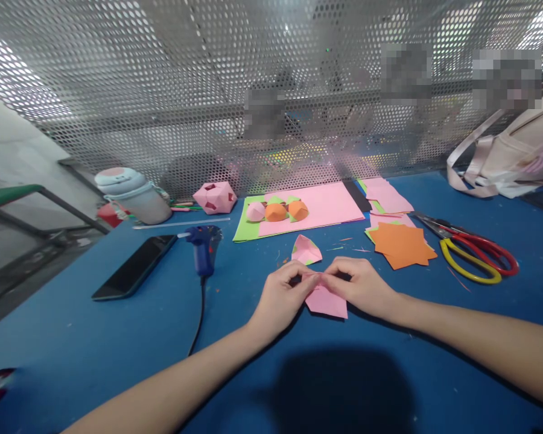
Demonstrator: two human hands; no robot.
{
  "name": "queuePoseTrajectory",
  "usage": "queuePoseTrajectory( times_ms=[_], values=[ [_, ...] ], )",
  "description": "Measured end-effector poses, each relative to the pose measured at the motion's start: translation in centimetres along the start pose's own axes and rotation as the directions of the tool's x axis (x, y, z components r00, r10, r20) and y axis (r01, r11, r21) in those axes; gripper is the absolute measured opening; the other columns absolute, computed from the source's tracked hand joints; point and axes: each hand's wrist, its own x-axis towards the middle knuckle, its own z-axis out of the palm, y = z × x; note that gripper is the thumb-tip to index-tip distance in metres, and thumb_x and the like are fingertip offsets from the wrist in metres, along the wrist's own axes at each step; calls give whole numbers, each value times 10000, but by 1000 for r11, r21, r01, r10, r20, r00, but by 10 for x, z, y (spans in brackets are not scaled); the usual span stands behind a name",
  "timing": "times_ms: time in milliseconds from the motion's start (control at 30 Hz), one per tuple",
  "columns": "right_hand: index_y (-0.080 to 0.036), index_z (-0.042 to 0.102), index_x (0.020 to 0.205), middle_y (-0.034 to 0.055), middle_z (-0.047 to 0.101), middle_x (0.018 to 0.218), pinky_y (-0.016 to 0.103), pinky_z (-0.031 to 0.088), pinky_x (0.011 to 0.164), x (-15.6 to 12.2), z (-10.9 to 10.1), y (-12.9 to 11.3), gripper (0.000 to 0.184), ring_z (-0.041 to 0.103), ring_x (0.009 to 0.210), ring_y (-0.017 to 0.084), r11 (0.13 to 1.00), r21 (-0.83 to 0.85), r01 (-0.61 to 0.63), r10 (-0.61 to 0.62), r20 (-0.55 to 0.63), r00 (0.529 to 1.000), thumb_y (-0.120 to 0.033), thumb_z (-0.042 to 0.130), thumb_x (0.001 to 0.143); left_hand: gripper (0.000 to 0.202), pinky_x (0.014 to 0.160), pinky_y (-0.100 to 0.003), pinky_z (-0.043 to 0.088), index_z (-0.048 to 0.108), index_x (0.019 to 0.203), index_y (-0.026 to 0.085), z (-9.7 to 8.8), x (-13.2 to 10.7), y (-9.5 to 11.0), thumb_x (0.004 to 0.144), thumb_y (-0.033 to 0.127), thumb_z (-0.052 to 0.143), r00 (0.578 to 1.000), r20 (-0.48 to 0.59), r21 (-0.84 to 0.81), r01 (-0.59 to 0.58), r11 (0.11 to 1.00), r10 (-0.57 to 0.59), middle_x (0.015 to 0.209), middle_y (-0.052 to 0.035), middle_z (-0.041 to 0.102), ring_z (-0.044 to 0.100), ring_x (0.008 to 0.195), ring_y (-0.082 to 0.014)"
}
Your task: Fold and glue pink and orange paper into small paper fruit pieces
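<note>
Between my two hands is a small piece of pink paper [326, 303], its lower part hanging toward me. My left hand [281, 293] pinches its upper edge from the left, thumb and fingers pressed together. From the right, my right hand [359, 285] pinches the same edge, the thumbs almost meeting. The fold under the fingertips is partly hidden. Just beyond my fingers stands a folded pink paper piece [306, 248] with green at its base. A stack of orange paper squares [400, 244] lies to the right of my right hand.
Scissors with red and yellow handles [473, 256] lie at right. At left are a blue glue gun [203, 247] with its cord and a phone [136, 268]. Behind are a cup [138, 199], a pink paper ball [216, 198], coloured sheets [332, 205], a bag [520, 150] and a perforated metal panel [185, 108].
</note>
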Motion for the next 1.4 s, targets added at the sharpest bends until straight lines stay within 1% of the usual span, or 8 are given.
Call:
queuePoseTrajectory(
  times_ms=[200, 367, 633, 800, 1000, 1100, 1267, 1400],
  values=[
    [-172, 633, 749, -9, 593, 700, 235, 395, 591, 1, -2, 1, 161, 526, 653, 109, 999, 30, 18, -17, -42, 999, -262, 562, 863, 160, 620, -226, 411, 624, 717, 159, -1, 1, -1, 795, 299, 615, 993, -114, 7, 29, 1000, -28, 705, -8, 615, 532, 668, -129],
    [-175, 640, 738, -6, 597, 711, 237, 404, 623, 1, -3, 3, 189, 540, 684, 115, 999, 54, 8, -6, -32, 999, -250, 538, 878, 230, 541, -214, 374, 544, 685, 167, 2, 1, -3, 789, 356, 626, 994, -19, 20, 107, 994, -106, 589, 31, 544, 486, 561, -106],
    [-175, 629, 725, 8, 581, 743, 263, 413, 655, 4, -7, 1, 306, 525, 705, 127, 999, 50, 10, -11, 21, 1000, -281, 430, 932, 224, 528, -210, 384, 519, 678, 169, 1, 2, -3, 792, 335, 616, 992, -56, 42, 116, 992, -114, 608, 34, 546, 499, 540, -96],
    [-174, 625, 847, 15, 616, 830, 264, 424, 691, 4, -6, 1, 183, 545, 763, 134, 997, 79, -25, 28, -35, 999, -270, 481, 907, 217, 509, -202, 399, 495, 697, 173, 1, 2, -2, 800, 324, 611, 984, -96, -30, 150, 988, -152, 562, 59, 515, 523, 494, -88],
    [-180, 641, 852, 15, 628, 809, 267, 422, 680, 3, -4, 2, 168, 555, 752, 134, 999, 29, 21, -18, -96, 995, -235, 490, 900, 177, 468, -211, 417, 523, 866, 177, 7, -1, 4, 818, 338, 580, 977, 97, -192, 204, 960, -188, 689, 53, 545, 519, 441, -71],
    [-191, 632, 908, 15, 642, 867, 267, 436, 721, 2, -5, 1, 123, 575, 804, 137, 998, 53, 34, -29, -97, 995, -251, 527, 883, 177, 469, -206, 398, 548, 844, 159, 7, -2, 7, 837, 336, 549, 968, 150, -176, 226, 958, -200, 577, 60, 514, 497, 421, -74],
    [-200, 557, 968, 9, 612, 912, 255, 448, 692, 1, -1, 3, 185, 564, 795, 134, 997, 68, -24, 35, -160, 987, -254, 626, 806, 143, 549, -228, 439, 500, 828, 169, 8, 0, 5, 827, 299, 559, 975, 42, -254, 220, 942, -217, 658, 39, 577, 576, 513, -104],
    [-195, 542, 850, -12, 582, 811, 240, 419, 630, 2, 1, 4, 59, 532, 723, 121, 1000, 8, -23, 24, -202, 979, -175, 582, 812, 189, 525, -176, 353, 478, 752, 168, 10, -1, 4, 779, 285, 625, 976, -8, -279, 209, 937, -220, 631, 68, 478, 465, 545, -65]
  ],
)
